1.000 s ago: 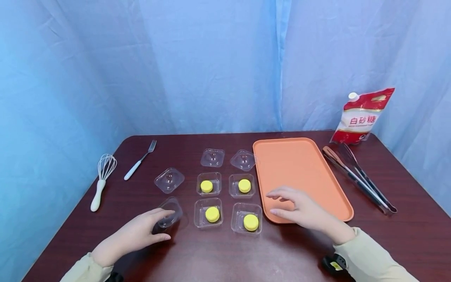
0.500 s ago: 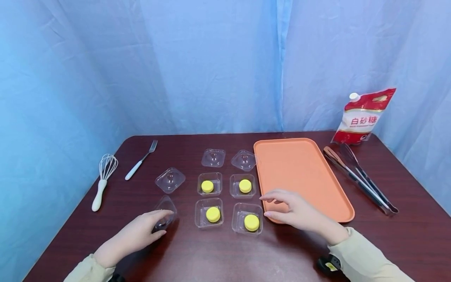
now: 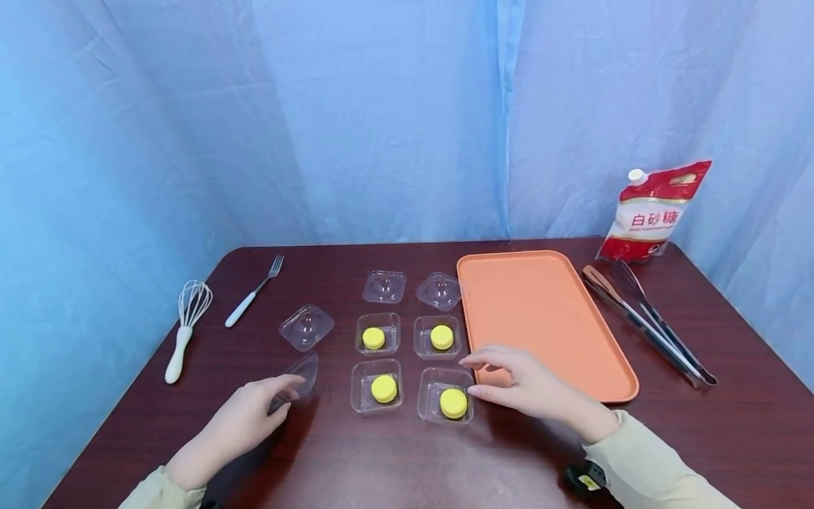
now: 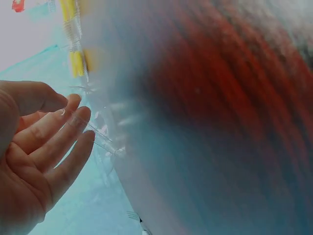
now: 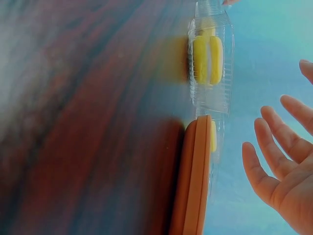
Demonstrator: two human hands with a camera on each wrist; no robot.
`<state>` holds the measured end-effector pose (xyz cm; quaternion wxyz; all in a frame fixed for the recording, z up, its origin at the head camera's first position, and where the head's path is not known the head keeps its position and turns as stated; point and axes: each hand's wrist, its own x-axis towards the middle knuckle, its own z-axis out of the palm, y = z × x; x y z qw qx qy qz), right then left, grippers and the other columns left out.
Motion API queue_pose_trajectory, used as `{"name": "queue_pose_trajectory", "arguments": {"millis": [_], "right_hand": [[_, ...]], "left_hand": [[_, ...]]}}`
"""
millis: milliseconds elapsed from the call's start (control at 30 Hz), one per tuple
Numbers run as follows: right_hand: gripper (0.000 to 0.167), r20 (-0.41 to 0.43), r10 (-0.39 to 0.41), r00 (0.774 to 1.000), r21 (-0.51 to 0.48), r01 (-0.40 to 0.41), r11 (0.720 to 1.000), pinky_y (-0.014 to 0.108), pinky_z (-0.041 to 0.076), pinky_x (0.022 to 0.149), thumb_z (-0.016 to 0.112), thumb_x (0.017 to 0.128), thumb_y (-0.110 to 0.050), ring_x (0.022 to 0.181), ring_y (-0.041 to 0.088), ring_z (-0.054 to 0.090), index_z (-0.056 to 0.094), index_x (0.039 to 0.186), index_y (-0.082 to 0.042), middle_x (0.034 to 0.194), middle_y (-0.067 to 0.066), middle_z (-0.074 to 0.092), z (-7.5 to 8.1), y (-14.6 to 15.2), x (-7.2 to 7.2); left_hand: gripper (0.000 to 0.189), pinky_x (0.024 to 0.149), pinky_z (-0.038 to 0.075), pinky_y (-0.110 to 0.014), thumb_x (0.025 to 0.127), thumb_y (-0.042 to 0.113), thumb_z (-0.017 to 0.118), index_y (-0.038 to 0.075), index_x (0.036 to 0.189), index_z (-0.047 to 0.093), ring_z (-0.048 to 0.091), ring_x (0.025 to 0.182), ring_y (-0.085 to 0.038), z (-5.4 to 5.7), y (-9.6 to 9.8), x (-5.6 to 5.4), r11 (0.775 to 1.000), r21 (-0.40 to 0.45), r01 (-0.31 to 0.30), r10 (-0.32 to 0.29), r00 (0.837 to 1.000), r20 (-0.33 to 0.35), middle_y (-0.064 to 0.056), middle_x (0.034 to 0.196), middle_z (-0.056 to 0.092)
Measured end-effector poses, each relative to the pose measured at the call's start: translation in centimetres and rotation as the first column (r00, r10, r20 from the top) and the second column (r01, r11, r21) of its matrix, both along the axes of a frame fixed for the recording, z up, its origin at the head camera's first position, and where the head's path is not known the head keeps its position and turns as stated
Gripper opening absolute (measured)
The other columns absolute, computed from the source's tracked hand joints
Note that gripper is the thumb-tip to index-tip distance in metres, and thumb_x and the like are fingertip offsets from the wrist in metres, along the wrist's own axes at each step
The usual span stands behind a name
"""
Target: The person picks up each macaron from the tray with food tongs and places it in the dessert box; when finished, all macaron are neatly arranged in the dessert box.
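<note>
In the head view my left hand (image 3: 244, 424) pinches the edge of a clear plastic lid (image 3: 307, 372), tilted up off the table. The left wrist view shows thumb and fingertips on the lid's thin edge (image 4: 100, 139). My right hand (image 3: 528, 385) hovers with spread fingers beside the front right clear container (image 3: 427, 408) and over the tray's near left corner. It holds nothing. A yellow macaron (image 3: 453, 403) with pale filling lies in that container. The front left container (image 3: 360, 396), back left container (image 3: 365, 323) and back right container (image 3: 422, 325) each hold one too.
Three more clear lids lie behind: a left lid (image 3: 307, 327), a middle lid (image 3: 384, 286) and a right lid (image 3: 440, 290). An orange tray (image 3: 534, 304), tongs (image 3: 649, 322) and a sugar bag (image 3: 655, 212) are right. A whisk (image 3: 184, 332) and fork (image 3: 254, 291) lie left.
My left hand has drawn slightly left and tipped the lid from lying flatter to steeply tilted. My right hand has moved left, from above the tray to the front right container.
</note>
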<state>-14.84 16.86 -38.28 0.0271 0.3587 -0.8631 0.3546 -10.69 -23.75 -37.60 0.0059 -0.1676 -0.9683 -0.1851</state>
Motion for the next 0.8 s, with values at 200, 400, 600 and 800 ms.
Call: {"name": "queue_pose_trajectory", "arguments": {"millis": [200, 400, 600, 800], "right_hand": [[0.033, 0.034, 0.006, 0.999, 0.019, -0.007, 1.000, 0.032, 0.050, 0.085, 0.068, 0.087, -0.030, 0.099, 0.011, 0.059, 0.066, 0.115, -0.011, 0.108, 0.000, 0.068, 0.1, -0.2, 0.0], [0.033, 0.034, 0.009, 0.999, 0.013, -0.010, 1.000, 0.033, 0.050, 0.086, 0.069, 0.087, -0.028, 0.101, 0.013, 0.060, 0.066, 0.114, -0.009, 0.109, 0.001, 0.068, 0.1, -0.6, 0.0], [0.033, 0.034, 0.029, 0.999, 0.000, -0.029, 1.000, 0.034, 0.050, 0.089, 0.069, 0.087, -0.026, 0.104, 0.015, 0.060, 0.066, 0.115, -0.009, 0.111, 0.000, 0.068, 0.0, -0.9, -0.2], [0.034, 0.014, 0.044, 0.999, -0.010, -0.043, 0.999, 0.034, 0.049, 0.091, 0.069, 0.086, -0.025, 0.106, 0.015, 0.060, 0.065, 0.116, -0.010, 0.113, -0.001, 0.067, 0.0, -1.4, -0.4]], "left_hand": [[0.037, 0.071, 0.054, -0.032, 0.078, -0.005, 0.066, 0.007, 0.113, 0.064, 0.066, 0.080, -0.014, 0.7, -0.1, -0.2, 1.000, 0.027, -0.013, 0.016, 0.995, -0.101, 0.005, 0.084, 0.067], [0.043, 0.072, 0.055, -0.033, 0.077, -0.007, 0.069, 0.007, 0.117, 0.062, 0.066, 0.080, -0.013, 1.3, -0.1, -0.3, 0.997, 0.073, -0.022, 0.034, 0.985, -0.171, 0.006, 0.084, 0.067], [0.044, 0.068, 0.054, -0.026, 0.077, -0.007, 0.070, 0.003, 0.119, 0.060, 0.065, 0.077, -0.011, 1.3, 0.8, -0.5, 0.979, 0.204, -0.022, 0.060, 0.982, -0.180, 0.003, 0.085, 0.067], [0.042, 0.064, 0.053, -0.022, 0.080, -0.007, 0.068, 0.004, 0.120, 0.060, 0.064, 0.075, -0.007, 1.2, 2.3, -0.8, 0.947, 0.322, -0.012, 0.070, 0.983, -0.168, -0.001, 0.085, 0.068]]}}
